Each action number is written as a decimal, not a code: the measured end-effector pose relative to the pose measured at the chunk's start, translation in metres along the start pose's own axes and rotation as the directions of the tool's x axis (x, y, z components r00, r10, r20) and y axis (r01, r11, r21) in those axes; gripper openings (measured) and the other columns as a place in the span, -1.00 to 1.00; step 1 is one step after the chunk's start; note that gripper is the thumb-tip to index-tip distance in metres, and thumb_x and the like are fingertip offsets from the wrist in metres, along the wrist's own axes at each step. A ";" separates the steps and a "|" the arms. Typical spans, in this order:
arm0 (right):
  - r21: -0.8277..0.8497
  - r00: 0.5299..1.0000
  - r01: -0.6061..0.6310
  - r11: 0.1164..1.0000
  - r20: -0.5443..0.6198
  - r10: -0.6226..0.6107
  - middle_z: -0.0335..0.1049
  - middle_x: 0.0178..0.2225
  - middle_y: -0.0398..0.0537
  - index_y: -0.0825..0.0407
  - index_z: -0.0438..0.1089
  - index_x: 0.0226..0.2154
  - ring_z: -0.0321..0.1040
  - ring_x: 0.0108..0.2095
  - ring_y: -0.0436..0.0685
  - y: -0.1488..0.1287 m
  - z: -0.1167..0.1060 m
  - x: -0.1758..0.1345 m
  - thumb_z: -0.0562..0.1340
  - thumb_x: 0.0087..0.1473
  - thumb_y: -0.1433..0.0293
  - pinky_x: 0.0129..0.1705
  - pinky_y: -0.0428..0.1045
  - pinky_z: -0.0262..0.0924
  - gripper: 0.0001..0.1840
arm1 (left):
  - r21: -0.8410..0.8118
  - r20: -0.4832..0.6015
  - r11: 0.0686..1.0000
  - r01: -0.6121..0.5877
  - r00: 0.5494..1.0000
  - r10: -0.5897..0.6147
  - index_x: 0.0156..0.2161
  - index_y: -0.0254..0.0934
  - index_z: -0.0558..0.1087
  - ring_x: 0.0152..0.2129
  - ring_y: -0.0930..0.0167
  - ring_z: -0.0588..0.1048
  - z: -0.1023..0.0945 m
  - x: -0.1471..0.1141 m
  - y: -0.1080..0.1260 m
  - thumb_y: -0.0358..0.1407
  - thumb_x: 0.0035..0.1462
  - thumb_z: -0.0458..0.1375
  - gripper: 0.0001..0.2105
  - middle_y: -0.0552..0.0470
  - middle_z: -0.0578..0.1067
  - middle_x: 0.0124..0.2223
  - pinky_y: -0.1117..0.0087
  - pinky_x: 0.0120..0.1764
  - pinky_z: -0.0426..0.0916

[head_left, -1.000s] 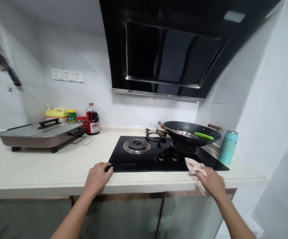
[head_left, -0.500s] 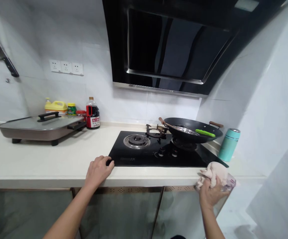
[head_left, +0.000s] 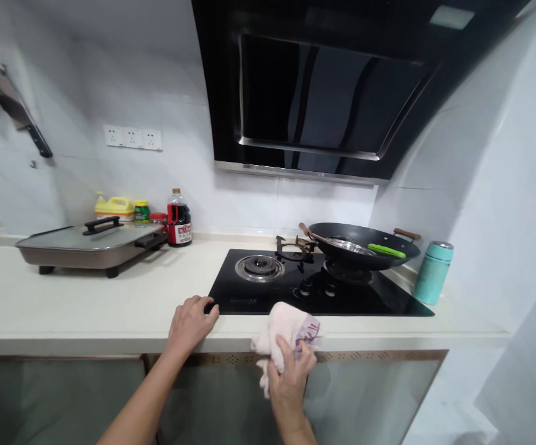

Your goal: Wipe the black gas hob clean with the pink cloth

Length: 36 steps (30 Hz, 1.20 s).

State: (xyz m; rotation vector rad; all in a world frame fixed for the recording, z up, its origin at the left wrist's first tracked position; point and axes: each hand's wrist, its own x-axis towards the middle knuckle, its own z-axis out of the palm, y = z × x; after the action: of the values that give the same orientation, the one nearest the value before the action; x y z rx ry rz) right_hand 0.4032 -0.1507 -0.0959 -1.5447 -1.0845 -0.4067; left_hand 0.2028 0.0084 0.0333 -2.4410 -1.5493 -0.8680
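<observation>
My left hand (head_left: 192,324) is at the front left corner of the black gas cooktop (head_left: 259,303), its fingers curled and the thumb and forefinger closed about that corner. A pale pink cloth (head_left: 286,327) with a purple-marked end is bunched in my right hand (head_left: 291,377). The cloth lies against the front edge of the white counter (head_left: 157,315), just before the middle of the cooktop. My fingers press over it, and part of it hangs down past the edge. On the cooktop, a burner (head_left: 259,268) is bare at the left, and two knobs (head_left: 318,288) stand near the middle.
A black wok (head_left: 360,232) with a green-handled utensil (head_left: 387,250) sits on the right burner, beside a loose pan support (head_left: 293,248). A turquoise flask (head_left: 433,273) stands at the right. Leftward are a lidded electric pan (head_left: 92,247) and a sauce bottle (head_left: 180,219). The range hood (head_left: 305,99) hangs above.
My right hand has moved left with the cloth along the counter's front edge, from the right end to the middle. My left hand keeps its place at the corner. The view has shifted slightly.
</observation>
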 end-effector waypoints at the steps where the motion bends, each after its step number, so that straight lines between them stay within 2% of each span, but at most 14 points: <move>1: 0.065 0.996 -0.004 0.998 0.094 -0.003 0.18 0.12 0.12 -0.24 0.48 0.05 0.09 0.18 0.52 -0.004 0.002 -0.005 0.22 0.11 0.29 0.20 0.51 0.14 -0.58 | -0.004 -0.003 1.000 0.001 1.000 -0.001 -0.04 -0.19 0.59 0.03 0.17 0.52 0.001 0.000 -0.001 -0.16 0.30 0.05 -0.69 -0.11 0.62 -0.01 0.19 0.06 0.33; 3: 0.191 0.965 -0.073 0.979 0.260 0.022 0.25 0.15 0.10 -0.20 0.51 0.01 0.14 0.23 0.49 -0.013 0.002 -0.012 0.22 0.04 0.31 0.26 0.44 0.15 -0.56 | -0.018 -0.009 1.000 0.000 1.000 0.000 -0.04 -0.19 0.59 0.03 0.19 0.52 0.002 -0.001 -0.001 -0.17 0.30 0.06 -0.70 -0.10 0.62 -0.02 0.20 0.07 0.33; 6: 0.311 0.888 -0.304 0.901 0.435 0.149 0.37 0.16 0.08 -0.13 0.50 0.01 0.28 0.21 0.41 -0.025 -0.012 -0.005 0.21 0.05 0.25 0.28 0.32 0.19 -0.56 | -0.046 -0.015 0.999 -0.005 1.000 0.004 -0.06 -0.20 0.59 0.01 0.19 0.52 0.001 -0.003 -0.001 -0.19 0.30 0.06 -0.71 -0.11 0.62 -0.03 0.19 0.06 0.33; 8: 0.357 0.816 -0.442 0.823 0.542 0.203 0.48 0.07 0.06 -0.10 0.47 0.07 0.42 0.07 0.36 -0.028 -0.034 0.014 0.20 0.11 0.14 0.17 0.24 0.32 -0.52 | -0.060 -0.017 0.998 0.000 1.000 -0.001 -0.06 -0.19 0.60 0.00 0.19 0.51 -0.001 -0.004 -0.001 -0.19 0.30 0.06 -0.71 -0.11 0.62 -0.03 0.17 0.05 0.33; 10: 0.389 0.763 -0.506 0.770 0.618 0.190 0.55 -0.02 0.03 -0.09 0.41 0.14 0.49 -0.07 0.32 -0.024 -0.065 0.041 0.19 0.16 0.01 0.02 0.18 0.41 -0.42 | -0.072 -0.018 0.997 0.012 1.000 -0.014 -0.06 -0.18 0.60 0.00 0.18 0.51 -0.002 -0.005 0.001 -0.19 0.29 0.07 -0.72 -0.11 0.62 -0.02 0.16 0.05 0.32; 13: 0.344 0.783 -0.452 0.823 0.595 0.181 0.54 0.03 0.03 -0.08 0.41 0.13 0.48 0.01 0.32 -0.004 -0.116 0.091 0.17 0.17 -0.07 0.05 0.15 0.38 -0.39 | -0.088 -0.021 0.996 0.025 0.999 -0.027 -0.06 -0.18 0.60 0.02 0.18 0.50 -0.002 -0.006 0.002 -0.19 0.28 0.08 -0.72 -0.11 0.62 -0.02 0.16 0.07 0.31; 16: 0.066 0.799 -0.274 0.960 0.571 0.188 0.50 0.07 0.01 -0.14 0.49 0.04 0.41 0.10 0.34 0.031 -0.154 0.142 0.13 0.18 -0.01 0.13 0.16 0.30 -0.49 | -0.092 -0.023 0.995 0.033 0.999 -0.035 -0.06 -0.19 0.60 0.02 0.18 0.50 0.000 -0.007 0.002 -0.19 0.28 0.09 -0.72 -0.11 0.62 -0.01 0.17 0.07 0.30; 19: -0.269 0.790 -0.106 0.957 0.561 0.245 0.49 -0.02 0.01 -0.19 0.55 -0.03 0.43 0.04 0.32 0.067 -0.169 0.184 0.12 0.16 0.06 0.06 0.14 0.29 -0.55 | -0.081 -0.024 0.996 0.033 0.999 -0.035 -0.07 -0.19 0.60 0.02 0.18 0.50 0.002 -0.007 0.002 -0.19 0.29 0.09 -0.73 -0.11 0.61 -0.01 0.17 0.06 0.30; 22: -0.509 0.762 0.000 0.861 0.557 0.330 0.43 -0.09 0.02 -0.18 0.55 -0.04 0.47 -0.07 0.29 0.081 -0.158 0.208 0.07 0.20 0.07 -0.05 0.12 0.26 -0.54 | -0.065 -0.028 0.997 0.034 0.999 -0.036 -0.06 -0.20 0.60 0.02 0.17 0.50 0.003 -0.007 0.003 -0.19 0.30 0.08 -0.72 -0.13 0.61 0.00 0.17 0.06 0.29; 25: -0.530 0.751 0.044 0.847 0.576 0.322 0.38 -0.07 0.00 -0.16 0.52 -0.01 0.45 -0.12 0.23 0.063 -0.130 0.208 0.02 0.24 0.08 -0.13 0.08 0.20 -0.52 | -0.056 -0.028 0.998 0.040 0.999 -0.042 -0.05 -0.22 0.60 0.02 0.16 0.50 0.002 -0.007 0.006 -0.19 0.30 0.08 -0.71 -0.14 0.61 -0.02 0.16 0.05 0.30; 28: -0.415 0.754 0.069 0.907 0.617 0.225 0.38 -0.08 -0.06 -0.17 0.51 -0.02 0.41 -0.13 0.16 0.016 -0.091 0.189 0.05 0.24 0.13 -0.15 0.03 0.14 -0.58 | -0.066 -0.031 0.997 0.043 0.998 -0.045 -0.06 -0.24 0.61 0.02 0.15 0.49 -0.001 -0.007 0.009 -0.18 0.30 0.08 -0.70 -0.15 0.60 -0.03 0.13 0.06 0.30; 31: -0.307 0.749 0.171 0.936 0.658 0.079 0.38 -0.08 -0.04 -0.12 0.52 -0.07 0.37 -0.09 0.17 -0.042 -0.047 0.161 0.10 0.21 0.20 -0.12 0.02 0.13 -0.64 | -0.123 -0.033 0.991 0.050 0.998 -0.054 -0.10 -0.22 0.61 0.01 0.16 0.50 -0.003 -0.007 0.009 -0.16 0.30 0.09 -0.71 -0.14 0.60 -0.03 0.12 0.09 0.30; 34: -0.240 0.729 0.247 0.939 0.685 -0.016 0.36 -0.03 0.02 -0.09 0.50 -0.06 0.33 -0.07 0.21 -0.090 -0.006 0.138 0.16 0.19 0.20 -0.08 0.07 0.15 -0.66 | -0.270 -0.049 0.961 0.057 0.996 -0.073 -0.11 -0.22 0.60 -0.02 0.20 0.52 -0.005 -0.007 0.004 -0.16 0.29 0.09 -0.72 -0.11 0.59 -0.04 0.14 0.10 0.34; 36: -0.167 0.717 0.267 0.949 0.692 -0.080 0.34 0.01 0.07 -0.08 0.48 -0.02 0.31 -0.01 0.27 -0.109 0.014 0.128 0.14 0.22 0.18 -0.01 0.14 0.18 -0.64 | -0.400 -0.103 0.916 0.038 0.991 -0.086 -0.10 -0.21 0.59 -0.01 0.23 0.52 -0.006 -0.007 0.001 -0.17 0.29 0.08 -0.73 -0.09 0.59 -0.03 0.16 0.12 0.37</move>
State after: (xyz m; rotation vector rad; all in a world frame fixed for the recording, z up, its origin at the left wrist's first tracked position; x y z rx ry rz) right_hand 0.3775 -0.0932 0.0606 -1.8926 -1.8232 -0.0886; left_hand 0.1991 0.0004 0.0349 -2.5471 -1.5395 -1.4410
